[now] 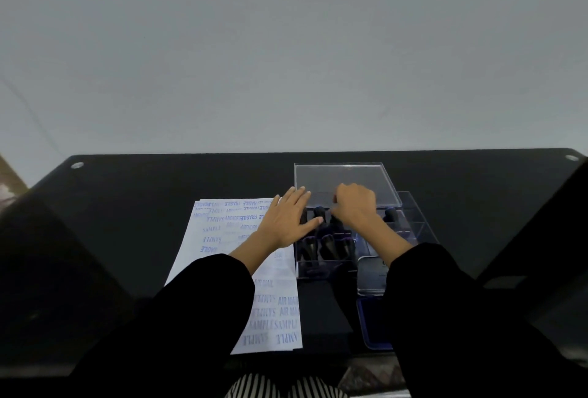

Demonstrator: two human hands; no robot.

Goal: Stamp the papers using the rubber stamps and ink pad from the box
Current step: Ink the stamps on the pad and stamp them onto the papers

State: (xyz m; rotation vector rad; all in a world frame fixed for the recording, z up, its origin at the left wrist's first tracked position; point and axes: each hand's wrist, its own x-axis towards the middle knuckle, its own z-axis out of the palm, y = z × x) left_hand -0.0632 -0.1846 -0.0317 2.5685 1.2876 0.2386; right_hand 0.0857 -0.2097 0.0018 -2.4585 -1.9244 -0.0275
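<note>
A clear plastic box [410, 229] with compartments stands on the black table, holding several black-handled rubber stamps [327, 246]. My left hand [286, 219] lies flat with straight fingers against the box's left side, over the top right corner of the papers. My right hand [356, 206] is curled over the back row of stamps; whether its fingers grip a stamp is hidden. White papers [222, 248] covered in blue stamp marks lie left of the box. The blue ink pad [370, 321] sits open in front of the box, partly under my right sleeve.
The box's clear lid [346, 175] lies flat just behind the box. The black table [159, 181] has its far edge against a plain grey wall. Dark chair-like shapes flank me at both sides. Striped fabric [280, 386] shows at the bottom edge.
</note>
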